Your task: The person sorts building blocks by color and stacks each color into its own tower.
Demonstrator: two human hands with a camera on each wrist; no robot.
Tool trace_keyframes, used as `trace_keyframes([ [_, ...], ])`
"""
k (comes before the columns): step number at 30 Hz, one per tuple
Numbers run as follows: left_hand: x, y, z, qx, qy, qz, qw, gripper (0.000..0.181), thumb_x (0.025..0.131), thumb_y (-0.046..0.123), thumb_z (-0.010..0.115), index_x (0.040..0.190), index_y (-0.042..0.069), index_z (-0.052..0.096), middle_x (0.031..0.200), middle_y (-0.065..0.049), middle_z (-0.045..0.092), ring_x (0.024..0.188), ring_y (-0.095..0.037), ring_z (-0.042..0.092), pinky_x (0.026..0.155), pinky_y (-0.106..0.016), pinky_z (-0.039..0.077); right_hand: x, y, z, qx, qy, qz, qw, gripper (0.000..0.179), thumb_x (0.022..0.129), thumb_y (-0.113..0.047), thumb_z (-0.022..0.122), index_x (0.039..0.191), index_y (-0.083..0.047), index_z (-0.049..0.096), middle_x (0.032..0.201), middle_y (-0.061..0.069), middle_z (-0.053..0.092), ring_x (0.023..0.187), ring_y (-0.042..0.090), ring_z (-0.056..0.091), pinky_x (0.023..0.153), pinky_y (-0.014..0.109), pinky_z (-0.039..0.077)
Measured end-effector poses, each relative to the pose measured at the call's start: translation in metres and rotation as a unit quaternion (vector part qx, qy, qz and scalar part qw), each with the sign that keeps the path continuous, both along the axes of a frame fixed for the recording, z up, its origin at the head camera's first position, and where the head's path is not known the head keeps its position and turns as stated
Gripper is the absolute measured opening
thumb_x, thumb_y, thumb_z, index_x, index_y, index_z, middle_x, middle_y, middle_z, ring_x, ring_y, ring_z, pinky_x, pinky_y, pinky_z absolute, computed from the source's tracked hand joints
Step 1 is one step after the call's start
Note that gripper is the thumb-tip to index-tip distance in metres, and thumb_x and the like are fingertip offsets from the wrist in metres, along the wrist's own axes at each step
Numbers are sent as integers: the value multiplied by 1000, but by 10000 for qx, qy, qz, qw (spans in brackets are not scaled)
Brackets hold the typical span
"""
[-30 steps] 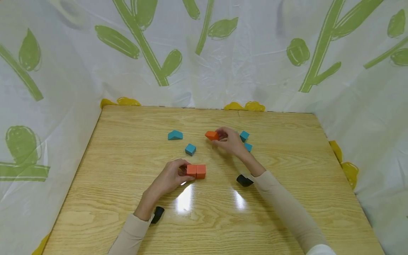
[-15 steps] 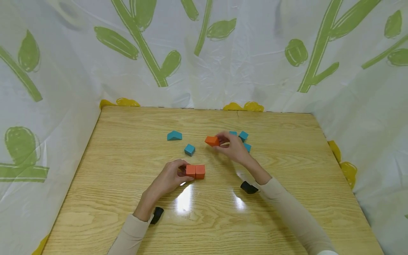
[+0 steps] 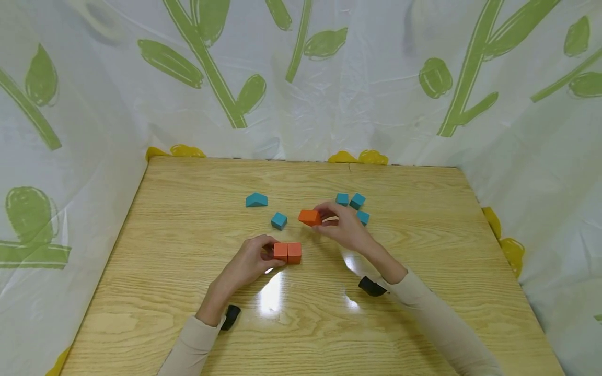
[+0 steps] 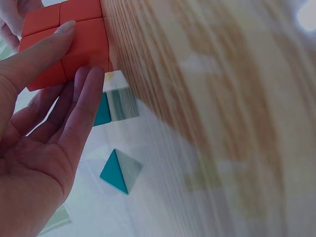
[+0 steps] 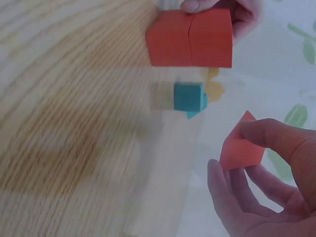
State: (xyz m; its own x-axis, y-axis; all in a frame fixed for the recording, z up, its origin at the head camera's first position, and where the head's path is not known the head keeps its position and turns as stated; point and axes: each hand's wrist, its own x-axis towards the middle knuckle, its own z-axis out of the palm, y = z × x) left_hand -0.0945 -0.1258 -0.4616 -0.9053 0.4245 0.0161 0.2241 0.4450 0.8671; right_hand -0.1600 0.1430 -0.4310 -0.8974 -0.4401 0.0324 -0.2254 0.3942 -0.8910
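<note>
Red cube blocks (image 3: 287, 251) stand as a stack two wide and two high on the table, as the left wrist view shows. My left hand (image 3: 249, 261) grips them from the left, thumb (image 4: 59, 39) on the near face and fingers behind. My right hand (image 3: 345, 227) pinches an orange-red triangular block (image 3: 310, 217) between thumb and fingers, raised above the table behind and right of the stack. In the right wrist view the triangular block (image 5: 243, 148) shows a pointed end. A blue cube (image 3: 279, 221) sits just behind the stack.
A blue triangular block (image 3: 256, 200) lies farther back on the left. Blue blocks (image 3: 357, 201) cluster behind my right hand, one partly hidden by it. The wooden table (image 3: 188, 188) meets white curtains (image 3: 376, 115) with painted green leaves at the back and sides.
My right hand has moved toward me with the triangular block, closer to the stack, uncovering more of the blue blocks behind it. The left hand keeps its grip on the red cubes.
</note>
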Motion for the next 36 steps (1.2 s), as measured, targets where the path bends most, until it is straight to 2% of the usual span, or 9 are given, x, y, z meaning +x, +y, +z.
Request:
trace_keyframes([
  [5, -1, 0, 0, -28, 16, -5, 10000, 30, 86, 4, 83, 112, -1, 70, 106, -9, 70, 94, -21, 68, 81, -32, 60, 6, -3, 2, -57, 66, 208, 9997, 37, 91, -1, 77, 126, 3, 65, 117, 16, 68, 105, 30, 66, 92, 40, 58],
  [13, 0, -1, -1, 82, -22, -26, 10000, 31, 86, 3, 83, 113, -2, 69, 107, -10, 69, 94, -22, 68, 81, -33, 60, 16, -8, 6, 131, 154, 504, 9985, 37, 92, -4, 78, 126, -1, 66, 119, 10, 68, 105, 24, 67, 92, 34, 57],
  [22, 0, -1, -2, 196, -27, -98, 9998, 30, 86, 1, 82, 113, -2, 69, 107, -11, 69, 95, -24, 69, 81, -32, 60, 26, -17, 7, 124, 314, 898, 9954, 37, 91, -5, 79, 125, -1, 67, 118, 9, 68, 106, 23, 66, 93, 34, 57],
  [29, 0, -2, -3, 275, 36, -157, 9995, 27, 87, 0, 80, 112, -3, 69, 105, -11, 69, 94, -24, 68, 81, -31, 60, 31, -24, 7, 179, 528, 1091, 9925, 38, 91, -4, 79, 126, 2, 67, 118, 10, 68, 106, 23, 67, 91, 31, 57],
  [36, 0, -2, -4, 253, 92, -119, 9996, 28, 87, 1, 80, 112, -3, 69, 104, -11, 69, 93, -23, 70, 80, -30, 60, 34, -28, 7, 417, 812, 1338, 9868, 38, 92, -4, 78, 128, 1, 67, 117, 10, 67, 107, 22, 66, 90, 33, 58],
])
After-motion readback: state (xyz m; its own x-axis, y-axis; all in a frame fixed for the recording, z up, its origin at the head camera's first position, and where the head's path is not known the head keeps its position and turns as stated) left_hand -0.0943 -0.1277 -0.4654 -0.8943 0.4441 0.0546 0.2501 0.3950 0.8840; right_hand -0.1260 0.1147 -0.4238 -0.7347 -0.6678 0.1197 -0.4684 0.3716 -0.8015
